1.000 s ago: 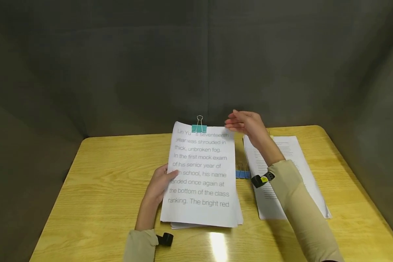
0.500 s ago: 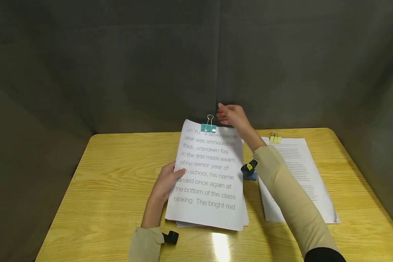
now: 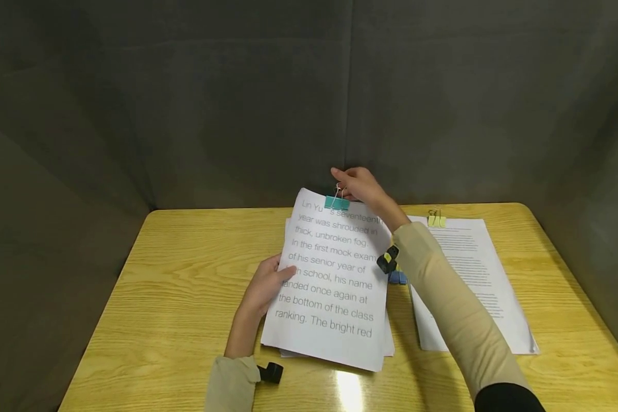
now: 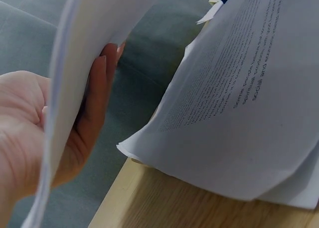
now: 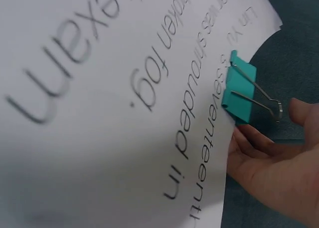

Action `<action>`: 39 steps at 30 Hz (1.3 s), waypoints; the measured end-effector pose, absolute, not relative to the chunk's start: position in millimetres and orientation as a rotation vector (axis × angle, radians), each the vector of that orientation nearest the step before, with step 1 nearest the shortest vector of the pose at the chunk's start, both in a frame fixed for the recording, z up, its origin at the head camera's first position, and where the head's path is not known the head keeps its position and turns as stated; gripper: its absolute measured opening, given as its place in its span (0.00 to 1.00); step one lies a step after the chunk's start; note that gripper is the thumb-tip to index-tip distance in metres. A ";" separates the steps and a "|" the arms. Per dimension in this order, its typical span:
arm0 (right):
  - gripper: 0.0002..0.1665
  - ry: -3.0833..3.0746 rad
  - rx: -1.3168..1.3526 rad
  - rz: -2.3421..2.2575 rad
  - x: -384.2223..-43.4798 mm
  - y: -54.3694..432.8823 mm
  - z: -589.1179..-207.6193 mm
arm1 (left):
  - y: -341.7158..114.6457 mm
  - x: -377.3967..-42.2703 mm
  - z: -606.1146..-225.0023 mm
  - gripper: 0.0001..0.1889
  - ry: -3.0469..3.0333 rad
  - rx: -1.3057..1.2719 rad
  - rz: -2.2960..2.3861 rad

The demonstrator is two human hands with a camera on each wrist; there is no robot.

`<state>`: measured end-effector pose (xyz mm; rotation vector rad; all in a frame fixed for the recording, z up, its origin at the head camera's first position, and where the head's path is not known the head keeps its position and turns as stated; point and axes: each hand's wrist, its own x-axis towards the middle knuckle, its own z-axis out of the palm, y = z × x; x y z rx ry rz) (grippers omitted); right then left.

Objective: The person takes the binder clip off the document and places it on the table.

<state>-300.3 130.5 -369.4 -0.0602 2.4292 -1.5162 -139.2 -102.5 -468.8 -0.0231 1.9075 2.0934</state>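
My left hand (image 3: 265, 286) grips the left edge of a clipped stack of paper (image 3: 329, 286), thumb on the front, fingers behind. Large print runs down the front sheet. A teal binder clip (image 3: 337, 202) sits on its top edge, one wire handle standing up. My right hand (image 3: 360, 186) is at this clip. In the right wrist view, the thumb (image 5: 301, 111) stands just off the tip of the wire handle (image 5: 278, 110), while the other fingers reach behind the clip and the sheet's edge. Part of those fingers is hidden by the paper.
Under the held stack, more paper (image 3: 389, 337) shows on the wooden table (image 3: 185, 286). A blue binder clip (image 3: 397, 277) lies at its right side. Further right is a stack of small-print sheets (image 3: 468, 274) with a yellow binder clip (image 3: 436, 221). Dark cloth (image 3: 237, 103) hangs behind.
My right hand has moved left and in to the teal clip, its fingers closing in around the wire handle. The held stack has tilted slightly, still in my left hand.
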 end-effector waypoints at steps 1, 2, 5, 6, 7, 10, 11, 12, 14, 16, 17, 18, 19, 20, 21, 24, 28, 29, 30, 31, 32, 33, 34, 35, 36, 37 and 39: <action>0.34 2.440 -0.068 -1.506 -300.6 131.6 -370.4 | -102.4 -139.1 -468.3 0.21 1.905 -0.012 2.087; 0.34 2.453 -0.077 -1.490 -300.9 132.8 -371.3 | -102.4 -138.9 -467.7 0.21 1.902 -0.004 2.081; 0.36 2.509 -0.074 -1.417 -301.4 136.6 -373.6 | -102.3 -138.6 -466.0 0.21 1.901 0.029 2.062; 0.36 2.535 -0.066 -1.383 -301.5 137.9 -374.3 | -102.4 -138.5 -465.7 0.21 1.903 0.039 2.056; 0.37 2.554 -0.055 -1.352 -301.7 139.1 -375.3 | -102.6 -138.4 -465.5 0.21 1.906 0.047 2.050; 0.40 2.608 -0.049 -1.282 -302.3 142.4 -379.1 | -102.9 -138.2 -465.2 0.21 1.909 0.065 2.034; 0.41 2.634 -0.065 -1.258 -302.4 143.3 -380.9 | -103.0 -138.2 -465.2 0.21 1.910 0.069 2.031; 0.41 2.664 -0.086 -1.229 -302.5 144.2 -382.9 | -103.1 -137.9 -465.2 0.21 1.911 0.071 2.028; 0.43 2.725 -0.129 -1.170 -302.9 145.6 -387.2 | -103.4 -137.5 -465.0 0.21 1.906 0.081 2.023; 0.44 2.793 -0.149 -1.095 -302.9 146.8 -390.8 | -103.6 -137.0 -464.8 0.21 1.901 0.087 2.014; 0.45 2.823 -0.153 -1.059 -302.9 147.5 -392.3 | -103.6 -136.8 -464.8 0.21 1.898 0.093 2.010; 0.46 2.847 -0.155 -1.022 -303.0 148.4 -393.7 | -103.7 -136.6 -464.8 0.21 1.897 0.099 2.004; 0.47 2.870 -0.160 -0.982 -302.8 149.0 -394.5 | -103.9 -136.4 -464.6 0.21 1.894 0.103 1.998; 0.48 2.878 -0.165 -0.950 -302.3 149.7 -395.0 | -104.0 -136.1 -464.4 0.21 1.891 0.105 1.992; 0.49 2.885 -0.176 -0.918 -301.5 150.8 -395.0 | -104.2 -136.0 -464.5 0.21 1.889 0.105 1.987; 0.49 2.828 -0.260 -0.940 -299.3 157.4 -396.4 | -105.6 -136.0 -465.6 0.21 1.888 0.105 1.975; 0.42 2.595 -0.347 -1.193 -299.3 167.7 -398.8 | -110.1 -136.1 -466.2 0.21 1.910 0.074 1.973; 0.40 2.523 -0.344 -1.267 -299.8 169.7 -398.9 | -111.2 -136.0 -466.0 0.21 1.914 0.066 1.978; 0.37 2.455 -0.336 -1.344 -300.4 171.6 -399.0 | -112.2 -136.1 -465.8 0.21 1.917 0.058 1.986; 0.35 2.377 -0.328 -1.427 -300.7 173.6 -398.7 | -112.9 -136.1 -465.4 0.21 1.918 0.053 1.995; 0.33 2.294 -0.324 -1.505 -300.9 175.3 -398.5 | -113.6 -136.1 -465.3 0.21 1.915 0.049 2.004; 0.31 2.217 -0.327 -1.571 -301.1 176.7 -398.2 | -114.4 -136.1 -465.1 0.21 1.914 0.047 2.013; 0.30 2.151 -0.324 -1.623 -301.2 177.9 -397.9 | -115.2 -136.1 -465.1 0.21 1.912 0.046 2.021; 0.28 2.093 -0.330 -1.661 -301.1 178.7 -397.4 | -115.9 -136.0 -465.1 0.21 1.912 0.044 2.026; 0.27 2.038 -0.339 -1.693 -301.2 179.4 -397.0 | -116.6 -135.9 -465.3 0.21 1.909 0.045 2.031; 0.26 1.995 -0.356 -1.710 -301.2 179.9 -396.4 | -117.2 -135.8 -465.5 0.21 1.907 0.047 2.033; 0.26 1.942 -0.378 -1.727 -300.7 179.7 -394.9 | -118.2 -135.7 -465.8 0.21 1.902 0.052 2.035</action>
